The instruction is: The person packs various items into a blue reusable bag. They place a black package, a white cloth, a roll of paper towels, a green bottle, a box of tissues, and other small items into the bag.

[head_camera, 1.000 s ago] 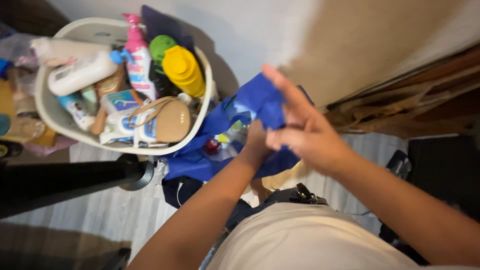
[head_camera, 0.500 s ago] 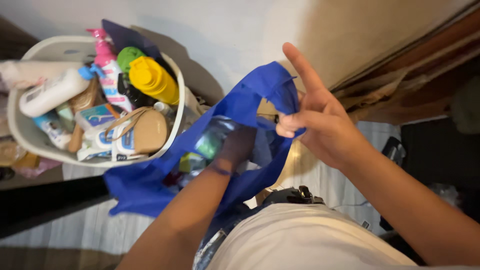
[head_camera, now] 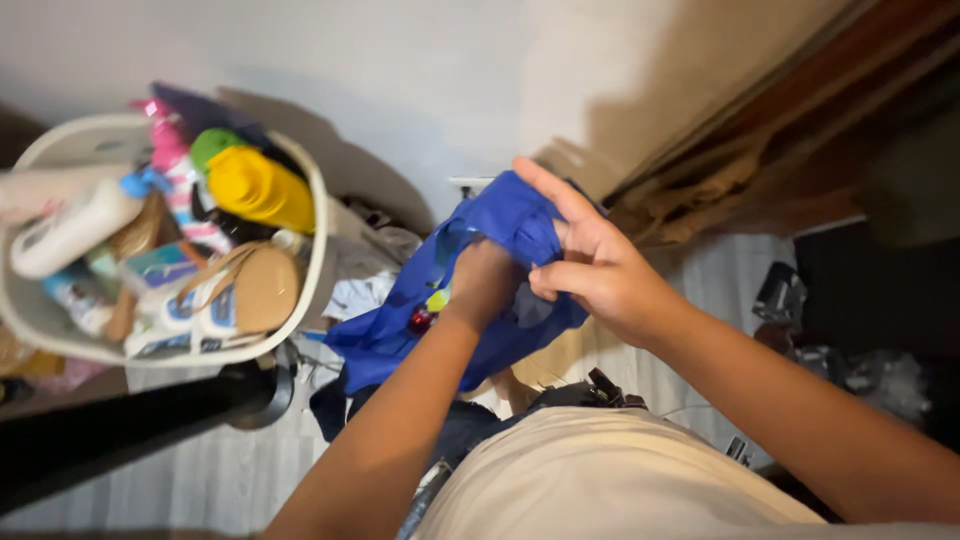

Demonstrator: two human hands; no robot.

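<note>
I see my left hand [head_camera: 487, 275] pushed down into the mouth of a blue fabric bag [head_camera: 470, 290], its fingers out of sight inside, so I cannot tell whether they are curled on anything or loose. My right hand [head_camera: 590, 265] grips the bag's upper edge, thumb pinched against the cloth and the index finger stretched out along the rim. The bag hangs in front of my waist, between my two forearms, above a striped floor covering [head_camera: 200, 460]. Something small and red [head_camera: 420, 320] and a bit of yellow-green show at the bag's opening just beside my left wrist. To the left, well apart from the bag, sits a white tub [head_camera: 315, 230] crowded with toiletries: a yellow bottle [head_camera: 258, 188], a green cap [head_camera: 215, 145], a pink spray bottle [head_camera: 170, 160] and a white lotion bottle [head_camera: 70, 228]. A black pole [head_camera: 130, 420] runs below the tub
</note>
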